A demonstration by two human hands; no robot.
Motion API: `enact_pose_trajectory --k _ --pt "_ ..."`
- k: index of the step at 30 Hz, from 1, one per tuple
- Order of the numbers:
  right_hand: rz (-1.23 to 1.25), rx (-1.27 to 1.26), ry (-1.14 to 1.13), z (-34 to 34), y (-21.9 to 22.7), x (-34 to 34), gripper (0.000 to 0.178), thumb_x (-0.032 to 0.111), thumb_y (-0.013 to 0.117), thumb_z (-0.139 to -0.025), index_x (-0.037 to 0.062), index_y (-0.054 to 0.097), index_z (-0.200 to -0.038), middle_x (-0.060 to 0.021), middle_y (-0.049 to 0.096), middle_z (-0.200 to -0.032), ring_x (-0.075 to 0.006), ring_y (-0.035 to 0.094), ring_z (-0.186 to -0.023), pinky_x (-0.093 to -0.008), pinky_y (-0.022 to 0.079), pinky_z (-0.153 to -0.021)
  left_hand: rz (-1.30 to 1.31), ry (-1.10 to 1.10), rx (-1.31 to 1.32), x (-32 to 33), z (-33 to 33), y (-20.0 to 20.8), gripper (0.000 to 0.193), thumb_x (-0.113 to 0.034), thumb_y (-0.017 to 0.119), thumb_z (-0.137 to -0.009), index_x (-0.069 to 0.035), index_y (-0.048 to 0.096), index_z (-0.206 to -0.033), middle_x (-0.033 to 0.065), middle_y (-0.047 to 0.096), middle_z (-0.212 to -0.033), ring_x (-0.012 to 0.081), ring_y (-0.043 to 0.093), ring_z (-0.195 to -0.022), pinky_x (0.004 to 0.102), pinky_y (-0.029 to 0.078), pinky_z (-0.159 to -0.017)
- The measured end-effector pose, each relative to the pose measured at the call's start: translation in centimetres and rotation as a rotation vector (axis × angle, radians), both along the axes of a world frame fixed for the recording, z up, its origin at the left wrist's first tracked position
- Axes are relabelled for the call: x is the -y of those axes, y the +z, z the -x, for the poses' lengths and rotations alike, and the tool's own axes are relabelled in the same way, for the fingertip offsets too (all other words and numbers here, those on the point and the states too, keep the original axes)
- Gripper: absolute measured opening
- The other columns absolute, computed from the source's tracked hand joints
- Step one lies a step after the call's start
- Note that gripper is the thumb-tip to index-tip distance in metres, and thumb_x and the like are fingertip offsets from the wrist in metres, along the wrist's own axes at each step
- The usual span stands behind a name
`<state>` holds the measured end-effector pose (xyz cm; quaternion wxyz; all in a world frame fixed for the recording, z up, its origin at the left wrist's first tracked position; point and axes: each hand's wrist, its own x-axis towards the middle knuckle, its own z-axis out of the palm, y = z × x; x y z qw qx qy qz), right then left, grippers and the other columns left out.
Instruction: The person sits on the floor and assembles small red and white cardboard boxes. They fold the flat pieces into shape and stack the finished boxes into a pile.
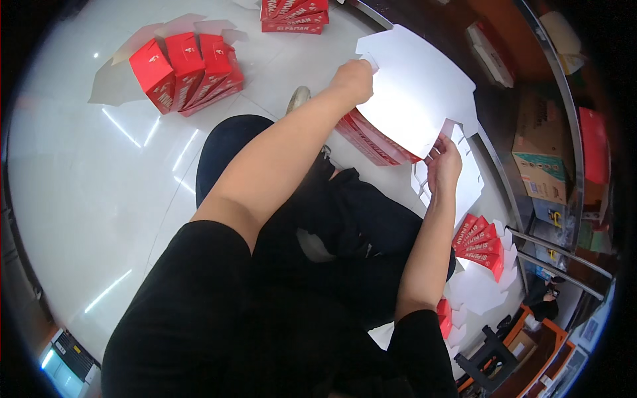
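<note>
Between my hands is a partly folded cardboard box (418,86), white on the inner face and red with print on the outer side. My left hand (355,81) is closed on its left edge, by a small folded tab. At the near right corner my right hand (444,162) pinches the box, thumb and fingers around the edge. Below and right of it lie flat white cardboard blanks (470,179), partly hidden by the box and my right hand.
Nested red boxes (192,73) stand on the glossy tiled floor (86,199) at the far left, and another stack (295,16) at the top. More red boxes (479,245) lie at the right. A shelf unit holds a brown carton (545,146). My bent legs (358,205) are beneath my arms.
</note>
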<state>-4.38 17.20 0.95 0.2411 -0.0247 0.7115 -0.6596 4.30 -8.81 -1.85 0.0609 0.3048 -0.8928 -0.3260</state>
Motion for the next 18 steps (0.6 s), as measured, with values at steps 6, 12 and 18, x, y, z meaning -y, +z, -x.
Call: enact_pose_trajectory --k 6,12,18 --pt "-0.139 0.046 0.207 -1.2 -0.4 0.5 0.024 0.009 0.052 -0.092 0.0057 0.052 -0.116 -0.0038 0.06 -0.09 -0.0125 0.057 -0.077 -0.0243 0.041 -0.059 0.081 0.046 -0.002 1.7 -0.1 -0.8 0.032 -0.01 0.071 -0.072 0.0 0.073 -0.103 0.0212 0.07 -0.108 0.0374 0.068 -0.103 0.044 0.055 -0.092" --pt "-0.417 -0.374 0.491 -0.9 -4.2 -0.5 0.02 0.016 0.053 -0.101 0.0051 0.053 -0.118 -0.0045 0.062 -0.085 -0.0114 0.057 -0.074 -0.0257 0.042 -0.059 0.104 0.053 0.016 2.2 -1.2 1.1 0.027 -0.007 0.07 -0.076 0.001 0.072 -0.101 0.0233 0.071 -0.106 0.0379 0.069 -0.104 0.044 0.055 -0.092" --pt "-0.426 -0.611 0.422 -0.4 -8.3 0.6 0.024 0.02 0.056 -0.104 -0.003 0.061 -0.107 -0.0109 0.073 -0.091 -0.0131 0.063 -0.079 -0.0281 0.048 -0.072 0.283 0.075 -0.231 0.5 -2.3 3.0 0.032 -0.026 0.076 -0.076 -0.006 0.075 -0.1 0.0175 0.071 -0.106 0.035 0.068 -0.105 0.0428 0.054 -0.091"
